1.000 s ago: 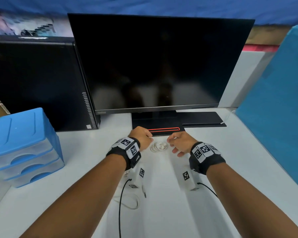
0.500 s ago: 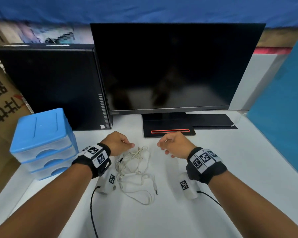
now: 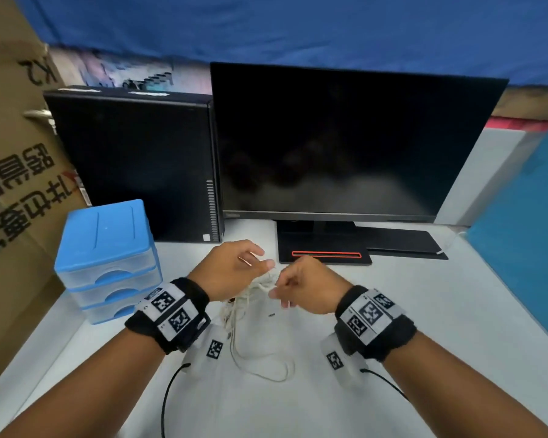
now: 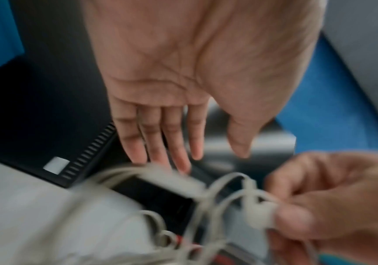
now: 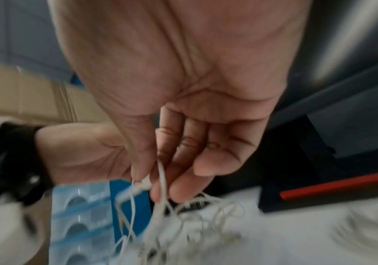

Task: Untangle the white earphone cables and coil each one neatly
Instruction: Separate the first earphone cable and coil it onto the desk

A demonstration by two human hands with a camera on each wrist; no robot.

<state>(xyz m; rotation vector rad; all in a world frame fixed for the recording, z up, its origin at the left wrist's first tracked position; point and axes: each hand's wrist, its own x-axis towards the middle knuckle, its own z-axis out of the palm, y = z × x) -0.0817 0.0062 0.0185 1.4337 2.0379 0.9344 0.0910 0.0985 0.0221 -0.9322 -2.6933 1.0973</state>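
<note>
A tangle of white earphone cables hangs between my hands, and its lower loop trails on the white table. My right hand pinches an earbud and a strand between thumb and fingers; the pinch shows plainly in the right wrist view. My left hand hovers just left of the bundle with straight, spread fingers and holds nothing. In the left wrist view the blurred cables lie just below its fingertips.
A black monitor on a stand base with a red line stands right behind the hands. A black computer tower and a blue drawer unit are at the left, cardboard beyond. A blue panel borders the right.
Half a second ago the tangle lay flat on the table between my hands. Now my right hand pinches it and has raised part of it; my left hand has spread beside it.
</note>
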